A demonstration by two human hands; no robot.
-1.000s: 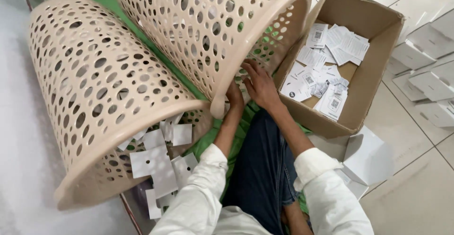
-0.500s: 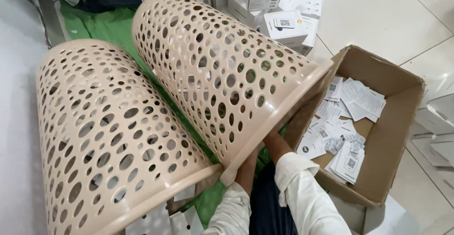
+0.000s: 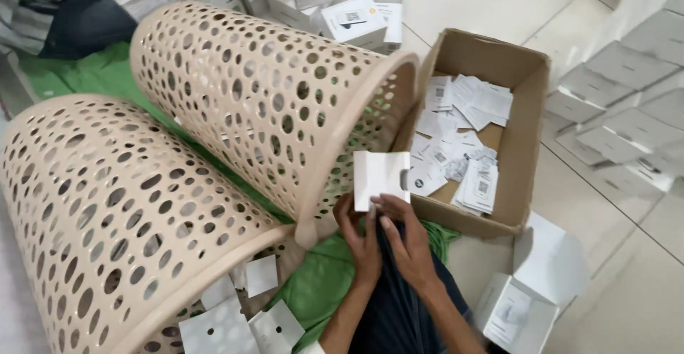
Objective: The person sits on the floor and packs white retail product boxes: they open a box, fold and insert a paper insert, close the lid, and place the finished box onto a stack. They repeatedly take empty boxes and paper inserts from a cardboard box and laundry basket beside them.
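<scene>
Near centre, a small white folded card piece (image 3: 381, 178) is pinched at its lower edge by left hand (image 3: 362, 240) and right hand (image 3: 407, 243); judged light, thin, easily creased.

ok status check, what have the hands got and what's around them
Left hand and right hand both grip white card insert. Tipped beige baskets to the left, cardboard box of leaflets to the right. Nothing blocking.

Bright, even daylight, soft shadows, slight motion blur, mild glare on pale floor tiles (image 3: 484, 4).
</scene>
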